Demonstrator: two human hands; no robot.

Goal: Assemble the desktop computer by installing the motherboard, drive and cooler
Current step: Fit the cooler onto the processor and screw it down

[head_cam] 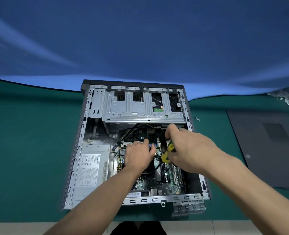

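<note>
Right grip (184,146) clutches the screwdriver (168,152) mid-frame; left grip (138,154) curls on the cooler; motherboard (157,182) seated, fastening apparently unfinished.

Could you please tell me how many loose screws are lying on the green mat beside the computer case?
3 small silver screws, lying in a tight cluster on the green mat right of the open grey computer case, near its far corner. Others may be hidden.

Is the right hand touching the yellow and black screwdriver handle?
Touching. The head view shows the right hand curled round the yellow and black screwdriver handle, whose lower end sticks out below the fingers.
</note>
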